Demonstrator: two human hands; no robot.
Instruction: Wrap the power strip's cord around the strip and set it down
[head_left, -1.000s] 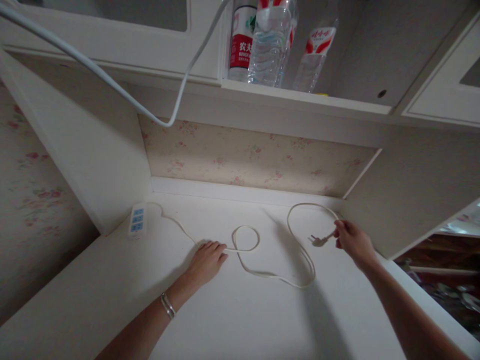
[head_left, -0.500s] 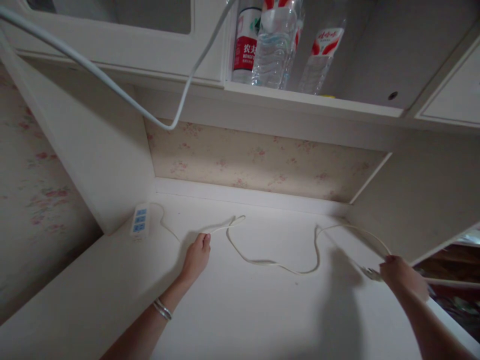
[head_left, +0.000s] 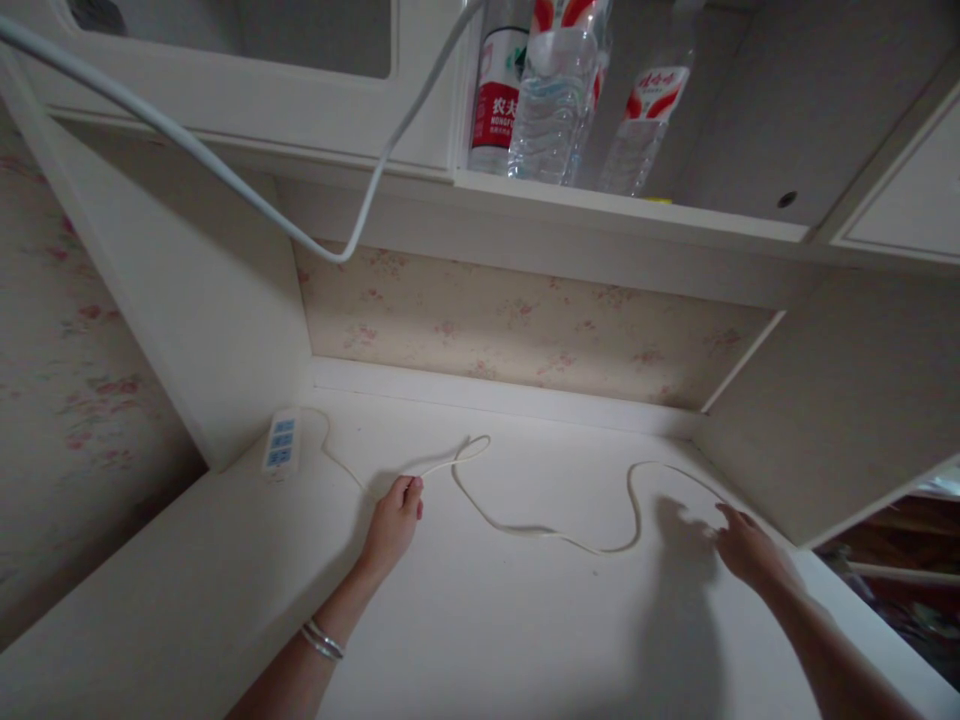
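One cord (head_left: 525,530) winds across the desk (head_left: 465,630) from the strip (head_left: 281,443) at left. Your left hand (head_left: 394,522) pinches it near a small loop (head_left: 488,443); whether your right hand (head_left: 750,550), at the far right stretch, grips it, I cannot tell. A hard tug could cinch that loop into a kink or drag the strip.

The cord (head_left: 525,531) is creamy white, the power strip (head_left: 282,443) is white with blue patches, and the wallpaper (head_left: 480,315) has pink flowers.
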